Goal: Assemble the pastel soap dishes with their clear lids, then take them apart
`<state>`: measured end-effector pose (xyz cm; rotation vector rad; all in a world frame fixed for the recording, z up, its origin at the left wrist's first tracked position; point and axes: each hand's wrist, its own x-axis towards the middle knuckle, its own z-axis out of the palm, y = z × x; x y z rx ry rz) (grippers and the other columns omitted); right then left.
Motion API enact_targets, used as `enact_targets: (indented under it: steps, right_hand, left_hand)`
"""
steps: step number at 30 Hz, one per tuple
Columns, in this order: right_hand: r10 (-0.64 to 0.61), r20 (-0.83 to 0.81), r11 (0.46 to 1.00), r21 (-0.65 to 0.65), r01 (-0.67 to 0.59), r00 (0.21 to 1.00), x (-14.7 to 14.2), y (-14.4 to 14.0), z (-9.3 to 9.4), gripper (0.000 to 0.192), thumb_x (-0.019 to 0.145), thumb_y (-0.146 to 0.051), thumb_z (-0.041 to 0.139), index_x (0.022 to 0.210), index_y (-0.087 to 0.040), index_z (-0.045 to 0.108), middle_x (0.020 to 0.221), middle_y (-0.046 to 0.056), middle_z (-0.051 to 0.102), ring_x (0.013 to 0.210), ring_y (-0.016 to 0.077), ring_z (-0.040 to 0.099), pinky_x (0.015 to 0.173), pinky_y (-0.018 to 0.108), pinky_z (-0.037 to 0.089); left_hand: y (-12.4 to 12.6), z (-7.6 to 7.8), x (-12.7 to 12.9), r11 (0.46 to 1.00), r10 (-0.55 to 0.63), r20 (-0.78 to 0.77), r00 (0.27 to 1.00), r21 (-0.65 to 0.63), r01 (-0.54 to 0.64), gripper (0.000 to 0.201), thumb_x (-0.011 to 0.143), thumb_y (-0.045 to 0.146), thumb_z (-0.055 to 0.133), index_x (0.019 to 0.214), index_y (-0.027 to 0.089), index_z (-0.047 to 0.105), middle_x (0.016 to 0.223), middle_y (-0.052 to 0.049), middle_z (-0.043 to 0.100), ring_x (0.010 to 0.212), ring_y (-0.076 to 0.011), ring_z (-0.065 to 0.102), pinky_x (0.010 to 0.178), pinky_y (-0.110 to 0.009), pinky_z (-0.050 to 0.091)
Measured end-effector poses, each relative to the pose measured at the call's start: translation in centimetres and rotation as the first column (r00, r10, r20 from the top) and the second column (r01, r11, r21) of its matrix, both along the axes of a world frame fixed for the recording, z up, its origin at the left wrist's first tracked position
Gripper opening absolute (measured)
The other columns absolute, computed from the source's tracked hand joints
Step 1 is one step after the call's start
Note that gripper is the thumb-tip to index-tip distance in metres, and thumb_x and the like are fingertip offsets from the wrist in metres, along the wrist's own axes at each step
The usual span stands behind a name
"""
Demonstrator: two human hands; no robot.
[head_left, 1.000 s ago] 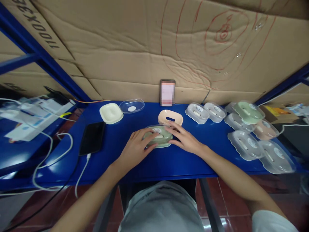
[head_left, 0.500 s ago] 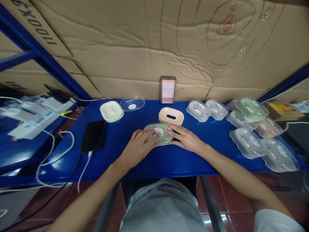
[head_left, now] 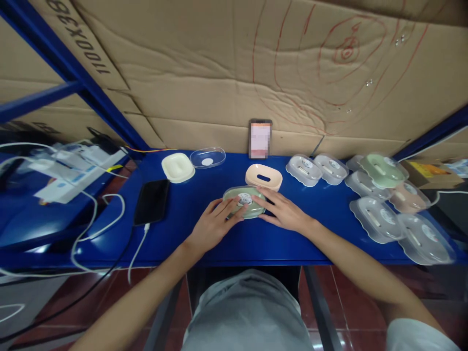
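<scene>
A green soap dish [head_left: 251, 210] with a clear lid and a round white sticker rests on the blue table in front of me. My left hand [head_left: 218, 220] grips its left side, fingers lying over the lid beside the sticker. On the opposite side, my right hand [head_left: 283, 208] holds the dish with fingers on the lid and right edge. Just behind it stands a peach soap tray [head_left: 272, 184] with a slot. Farther left lie a cream soap dish part [head_left: 178, 168] and a loose clear lid [head_left: 215, 157] with a white sticker.
Several lidded soap dishes [head_left: 378, 219] crowd the right side, some stacked. Against the cardboard wall [head_left: 183, 83] leans a phone [head_left: 260, 139] with a blurred screen. A black phone [head_left: 151, 202] on a white cable lies left, near a power strip [head_left: 73, 180] and cords.
The view has shifted slightly, so things on the left appear farther right. Both hands stay on the green soap dish, with only slight finger movement.
</scene>
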<state>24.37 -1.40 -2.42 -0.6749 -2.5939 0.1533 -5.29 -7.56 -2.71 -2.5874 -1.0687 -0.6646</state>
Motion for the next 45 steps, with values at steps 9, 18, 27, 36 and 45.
enact_targets:
  steps: [9, 18, 27, 36, 45]
  right_hand:
    - [-0.032, 0.001, 0.999, 0.019, 0.032, 0.999, -0.3, -0.2, 0.4, 0.065, 0.106, -0.041, 0.063, 0.167, -0.030, 0.041, 0.164, 0.017, 0.049, 0.153, 0.0353, 0.049, 0.121, 0.059, 0.050]
    - [-0.114, -0.010, 0.988, -0.105, 0.112, 0.993, 0.2, -0.4, 1.2, 0.083, 0.101, -0.051, 0.070, 0.171, -0.034, 0.028, 0.151, 0.017, 0.048, 0.146, 0.0379, 0.052, 0.114, 0.060, 0.056]
    - [-0.302, 0.156, 0.942, -0.102, 0.320, 0.940, 3.7, -2.8, 2.7, 0.079, 0.101, -0.056, 0.066, 0.170, -0.035, 0.032, 0.157, 0.015, 0.048, 0.135, 0.0392, 0.062, 0.109, 0.060, 0.059]
    - [-0.636, 0.231, 0.771, 0.213, 0.600, 0.736, 10.3, -4.9, 4.6, 0.070, 0.107, -0.055, 0.050, 0.168, -0.025, 0.035, 0.163, 0.022, 0.049, 0.151, 0.0466, 0.046, 0.116, 0.071, 0.043]
    - [-0.451, 0.299, 0.890, 0.088, 0.447, 0.841, -1.7, 2.2, 3.1, 0.059, 0.107, -0.039, 0.055, 0.162, -0.018, 0.047, 0.162, 0.019, 0.053, 0.152, 0.0379, 0.047, 0.125, 0.060, 0.036]
  left_hand:
    - [0.0, 0.0, 0.3, 0.999, 0.039, 0.021, 0.999, 0.037, -0.040, 0.038, 0.107, 0.025, 0.061, 0.144, 0.031, 0.066, 0.147, -0.011, 0.069, 0.127, -0.0277, 0.071, 0.106, -0.045, 0.057]
    - [2.7, 1.7, 1.5, 0.980, -0.049, 0.066, 0.997, -0.192, 0.061, 0.049, 0.104, 0.036, 0.066, 0.152, 0.023, 0.059, 0.140, -0.016, 0.067, 0.121, -0.0314, 0.064, 0.101, -0.050, 0.054]
    - [10.9, 4.6, -2.4, 0.886, 0.316, 0.130, 0.940, -0.395, -0.243, 0.045, 0.111, 0.034, 0.045, 0.153, 0.024, 0.057, 0.147, -0.014, 0.065, 0.139, -0.0280, 0.058, 0.121, -0.052, 0.042]
    - [12.4, 1.6, -4.1, 0.823, 0.391, 0.052, 0.919, -0.466, -0.324, 0.030, 0.098, 0.020, 0.053, 0.119, 0.020, 0.075, 0.131, -0.017, 0.073, 0.129, -0.0399, 0.065, 0.119, -0.070, 0.033]
    - [10.2, 5.8, -4.1, 0.855, 0.184, 0.445, 0.876, -0.512, 0.080, 0.046, 0.112, 0.050, 0.039, 0.136, 0.023, 0.066, 0.136, -0.009, 0.072, 0.123, -0.0238, 0.068, 0.109, -0.039, 0.051]
